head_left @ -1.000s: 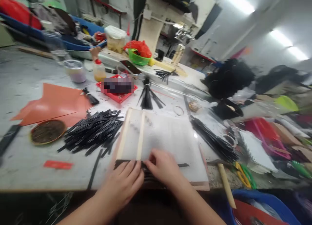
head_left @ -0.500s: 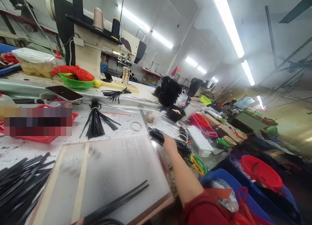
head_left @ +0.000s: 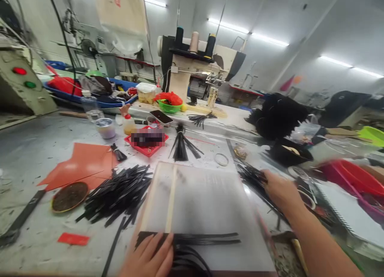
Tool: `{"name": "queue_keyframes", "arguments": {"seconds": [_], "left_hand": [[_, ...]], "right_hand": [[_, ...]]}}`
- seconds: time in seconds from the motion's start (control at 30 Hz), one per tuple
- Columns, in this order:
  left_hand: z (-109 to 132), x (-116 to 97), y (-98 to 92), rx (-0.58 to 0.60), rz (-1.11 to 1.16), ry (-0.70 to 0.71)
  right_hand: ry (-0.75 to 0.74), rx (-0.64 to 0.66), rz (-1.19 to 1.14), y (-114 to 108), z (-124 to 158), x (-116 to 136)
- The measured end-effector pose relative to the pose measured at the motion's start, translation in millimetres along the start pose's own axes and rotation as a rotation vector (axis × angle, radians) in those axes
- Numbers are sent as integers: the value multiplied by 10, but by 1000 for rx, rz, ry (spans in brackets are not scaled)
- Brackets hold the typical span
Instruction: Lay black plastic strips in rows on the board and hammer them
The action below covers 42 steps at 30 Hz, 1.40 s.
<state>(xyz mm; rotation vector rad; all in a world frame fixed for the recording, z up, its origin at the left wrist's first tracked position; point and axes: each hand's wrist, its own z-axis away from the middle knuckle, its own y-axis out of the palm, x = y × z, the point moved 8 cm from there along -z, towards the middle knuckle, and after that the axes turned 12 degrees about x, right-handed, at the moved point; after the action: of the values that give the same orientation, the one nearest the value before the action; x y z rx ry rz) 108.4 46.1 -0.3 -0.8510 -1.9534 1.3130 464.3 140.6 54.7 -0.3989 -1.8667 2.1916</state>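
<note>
My left hand [head_left: 150, 257] lies flat, fingers out, pressing the left end of a row of black strips [head_left: 207, 240] onto the near edge of a white work board [head_left: 204, 197]. My right hand [head_left: 279, 189] reaches out to the right of the board and rests on a pile of long black strips [head_left: 250, 177]. Its fingers are blurred, and I cannot make out whether they grip a strip.
A big loose heap of black strips [head_left: 117, 191] lies left of the board, beside orange sheets [head_left: 81, 169] and a round dish [head_left: 69, 196]. Behind are a tied black bundle [head_left: 181, 146], a red tray [head_left: 147, 143] and a sewing machine [head_left: 195, 65]. Red and green containers crowd the right.
My right hand left the strips at the board's near edge and went out to the pile on the right. The view swung right, then back toward the board.
</note>
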Motion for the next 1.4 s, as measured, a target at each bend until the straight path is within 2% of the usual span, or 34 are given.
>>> {"name": "queue_keyframes", "arguments": {"seconds": [0.07, 0.17, 0.27, 0.3, 0.37, 0.5, 0.73, 0.87, 1.23, 1.4], "left_hand": [[2, -5, -34, -27, 9, -4], [36, -15, -65, -33, 30, 5], [122, -1, -127, -39, 39, 2], [159, 11, -146, -40, 41, -5], [236, 42, -169, -37, 49, -24], [340, 102, -164, -22, 66, -88], [348, 136, -137, 18, 53, -158], [361, 146, -130, 18, 48, -172], [342, 148, -138, 24, 41, -161], [319, 152, -80, 63, 57, -144]], "right_hand": [[-200, 98, -174, 72, 148, 566], [-543, 396, -504, 317, 472, 1515], [-623, 790, -849, 623, 794, 2138], [-616, 887, -934, 699, 878, 2263], [-593, 993, -1037, 799, 990, 2408], [-530, 1006, -1043, 906, 1052, 2439], [-457, 827, -975, 930, 974, 2314], [-450, 788, -913, 941, 966, 2282], [-425, 828, -941, 952, 1039, 2237], [-430, 836, -942, 969, 1043, 2249]]}}
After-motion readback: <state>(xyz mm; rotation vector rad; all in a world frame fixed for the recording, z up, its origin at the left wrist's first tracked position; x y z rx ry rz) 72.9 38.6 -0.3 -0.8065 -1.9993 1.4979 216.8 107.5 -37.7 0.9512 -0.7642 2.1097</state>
